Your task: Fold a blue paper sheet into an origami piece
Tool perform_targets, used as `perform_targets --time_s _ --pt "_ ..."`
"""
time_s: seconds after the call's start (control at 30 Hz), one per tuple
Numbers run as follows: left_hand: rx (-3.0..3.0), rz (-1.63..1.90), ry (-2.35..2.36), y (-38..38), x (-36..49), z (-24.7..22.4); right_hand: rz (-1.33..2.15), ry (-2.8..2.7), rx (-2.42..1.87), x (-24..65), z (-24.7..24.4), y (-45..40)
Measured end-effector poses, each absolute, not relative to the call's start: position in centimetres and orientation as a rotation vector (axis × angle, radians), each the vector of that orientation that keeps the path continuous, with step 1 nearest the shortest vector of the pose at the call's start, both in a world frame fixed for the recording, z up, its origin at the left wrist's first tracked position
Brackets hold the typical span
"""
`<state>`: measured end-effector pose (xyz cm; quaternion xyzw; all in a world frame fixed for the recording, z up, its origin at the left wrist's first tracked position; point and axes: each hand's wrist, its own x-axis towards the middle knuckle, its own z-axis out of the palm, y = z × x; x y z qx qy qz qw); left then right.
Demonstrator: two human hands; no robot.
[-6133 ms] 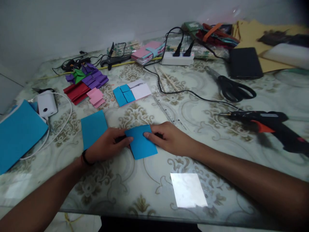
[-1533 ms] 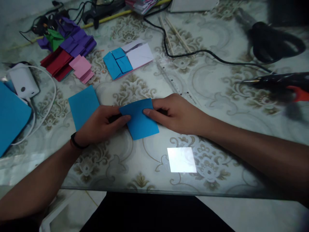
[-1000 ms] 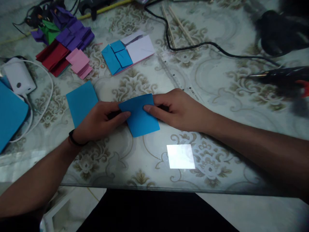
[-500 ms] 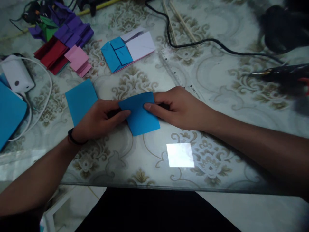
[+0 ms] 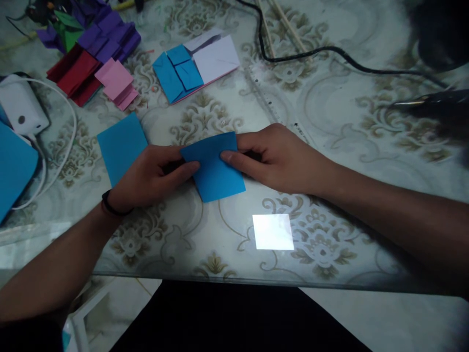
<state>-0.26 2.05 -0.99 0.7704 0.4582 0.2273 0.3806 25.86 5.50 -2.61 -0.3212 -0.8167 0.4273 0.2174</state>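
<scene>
A blue square of paper [image 5: 216, 171] is held between both hands above the patterned table, its upper edge slightly curved. My left hand [image 5: 156, 173] pinches its left side, thumb on top and fingers behind. On the right side, my right hand [image 5: 271, 156] grips it the same way, thumb on the front face. A second blue sheet [image 5: 120, 144] lies flat beside my left hand, partly covered by it. Farther back rests a folded blue and white paper piece [image 5: 196, 66].
Folded purple [image 5: 110, 36], red [image 5: 73, 73] and pink [image 5: 116, 83] papers lie at the back left. A white device [image 5: 24, 105] with a cable is at the left. A clear ruler [image 5: 269, 102], black cable [image 5: 330, 49] and pointed dark tool [image 5: 425, 102] lie at the back and right.
The view has shifted slightly. Both hands keep their grip on the blue paper, and its pose looks almost the same.
</scene>
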Motion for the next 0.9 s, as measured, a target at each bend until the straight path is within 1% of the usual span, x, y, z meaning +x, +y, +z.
perform_targets --time_s 0.9 --pt "1.953 0.583 1.177 2.04 -0.25 -1.00 1.193 -2.262 -0.903 25.88 -2.56 5.50"
